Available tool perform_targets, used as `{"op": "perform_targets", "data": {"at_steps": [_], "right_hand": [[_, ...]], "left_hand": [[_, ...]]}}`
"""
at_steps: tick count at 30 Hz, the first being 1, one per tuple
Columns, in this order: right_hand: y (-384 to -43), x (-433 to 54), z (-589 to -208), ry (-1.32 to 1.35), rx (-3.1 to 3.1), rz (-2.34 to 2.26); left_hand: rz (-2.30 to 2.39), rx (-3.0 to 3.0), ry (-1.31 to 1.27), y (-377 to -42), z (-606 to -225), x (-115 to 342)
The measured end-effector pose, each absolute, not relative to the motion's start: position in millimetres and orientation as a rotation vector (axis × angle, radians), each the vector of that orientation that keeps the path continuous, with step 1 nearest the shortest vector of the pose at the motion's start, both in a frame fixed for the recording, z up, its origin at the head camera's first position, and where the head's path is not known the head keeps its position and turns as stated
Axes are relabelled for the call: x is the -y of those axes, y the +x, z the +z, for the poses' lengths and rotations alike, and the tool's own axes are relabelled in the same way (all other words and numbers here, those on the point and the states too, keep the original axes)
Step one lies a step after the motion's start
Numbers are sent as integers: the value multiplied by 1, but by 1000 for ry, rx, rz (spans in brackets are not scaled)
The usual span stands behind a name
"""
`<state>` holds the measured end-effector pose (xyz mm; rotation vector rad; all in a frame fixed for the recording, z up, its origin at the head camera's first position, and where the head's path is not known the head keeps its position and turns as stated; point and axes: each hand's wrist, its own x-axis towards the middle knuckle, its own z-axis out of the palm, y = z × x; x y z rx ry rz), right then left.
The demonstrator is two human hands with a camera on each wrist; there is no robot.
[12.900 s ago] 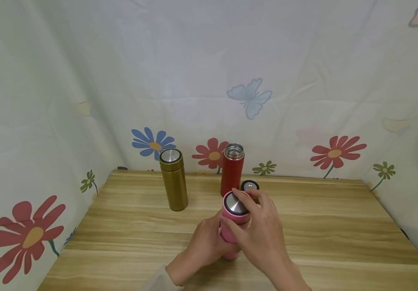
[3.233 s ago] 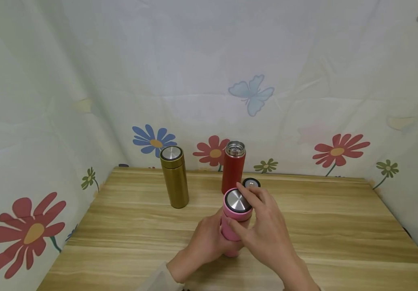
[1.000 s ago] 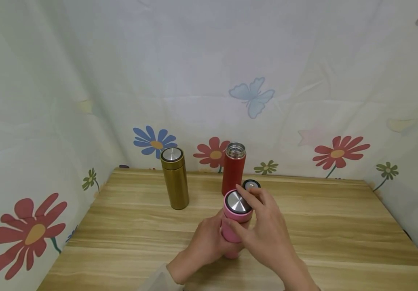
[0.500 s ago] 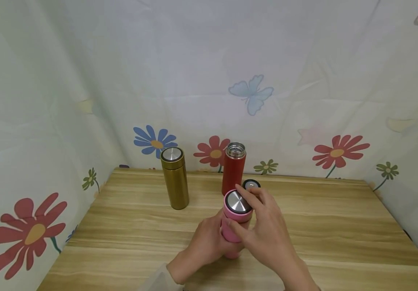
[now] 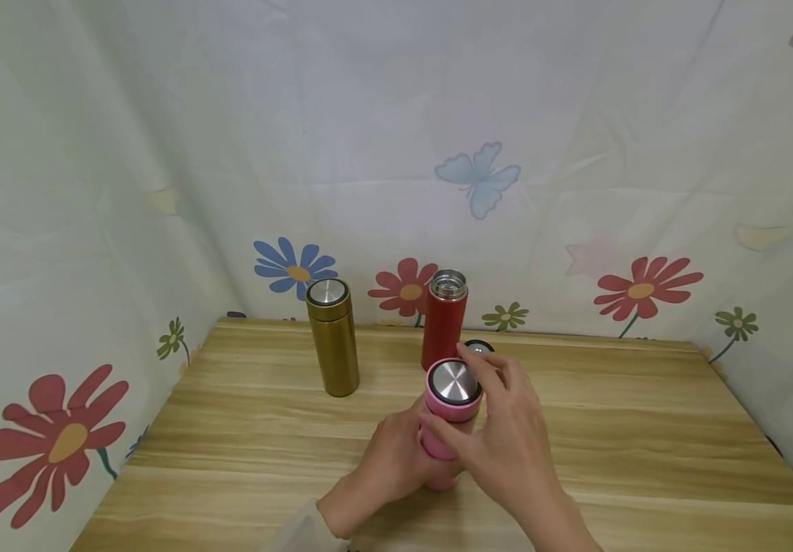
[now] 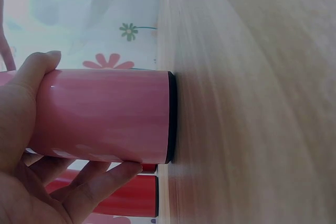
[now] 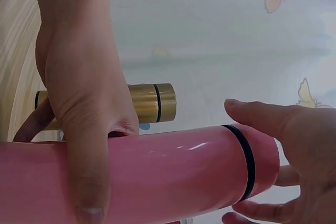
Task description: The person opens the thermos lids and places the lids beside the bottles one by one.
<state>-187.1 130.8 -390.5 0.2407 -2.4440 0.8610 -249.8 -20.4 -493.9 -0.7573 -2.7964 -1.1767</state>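
A pink thermos bottle (image 5: 438, 446) stands upright in front of me, its black base at the tabletop in the left wrist view. My left hand (image 5: 393, 452) grips its body, thumb on one side and fingers on the other. Around the silver-topped lid (image 5: 455, 382) is my right hand (image 5: 512, 441), thumb and fingers spread. In the right wrist view its thumb (image 7: 257, 116) is stretched out with a gap between its tip and the lid; fingertips lie near the far side, contact unclear. A black band separates lid and body.
Behind stands a red thermos bottle (image 5: 442, 330) with its steel mouth uncovered. A loose lid (image 5: 479, 346) lies beside it, partly hidden by my right hand. To the left, a gold thermos bottle (image 5: 336, 353) has its lid on. A flowered curtain (image 5: 541, 253) borders the wooden table (image 5: 645, 429).
My right index finger has lifted off the lid's rim and shifted slightly right, and the thumb has moved a little left. My left hand keeps its grip; the other bottles stay put.
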Motion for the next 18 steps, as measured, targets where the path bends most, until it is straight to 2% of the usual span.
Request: {"op": "perform_targets", "data": {"at_steps": [7,18], "right_hand": [[-186,-123,-392,131,2406,735],[-185,-119,-396,110,2373,715]], "left_hand": [[-1126,2768,-753,-250,-496,20],[-1161,2776,-737,-249,-494,20]]}}
